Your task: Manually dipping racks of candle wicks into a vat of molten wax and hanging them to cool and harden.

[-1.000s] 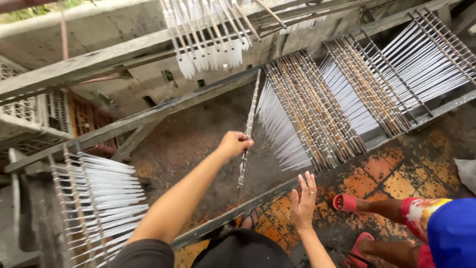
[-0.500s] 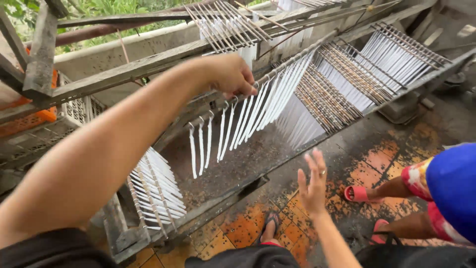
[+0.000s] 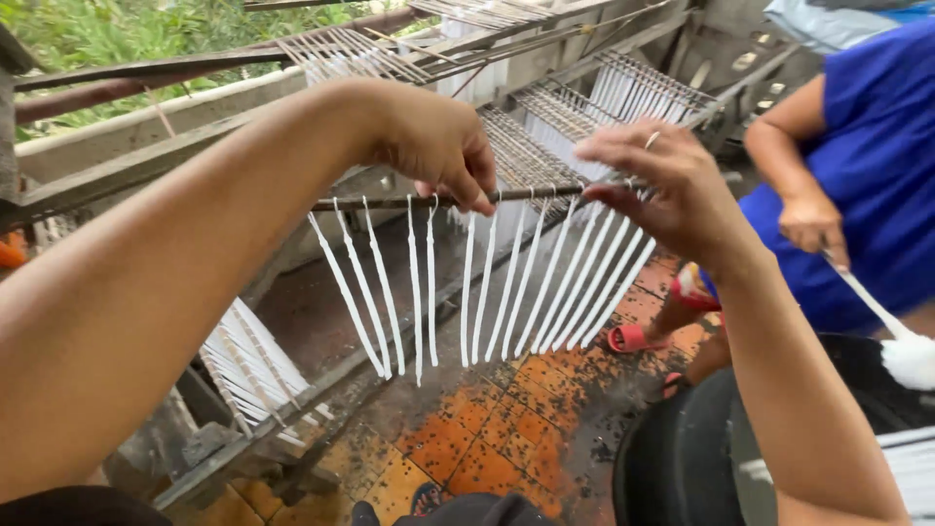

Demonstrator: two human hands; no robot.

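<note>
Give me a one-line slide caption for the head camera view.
Left hand and right hand hold a thin rod hung with white tapers above orange floor tiles.

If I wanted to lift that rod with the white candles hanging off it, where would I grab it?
Probably the bare rod itself, from above, near both ends, as the left hand and right hand do. The white candles hang freely beneath it, so gripping from below or mid-row would likely knock them.

rod point(image 3: 390, 202) middle hidden by hands point(image 3: 443, 146)
</note>
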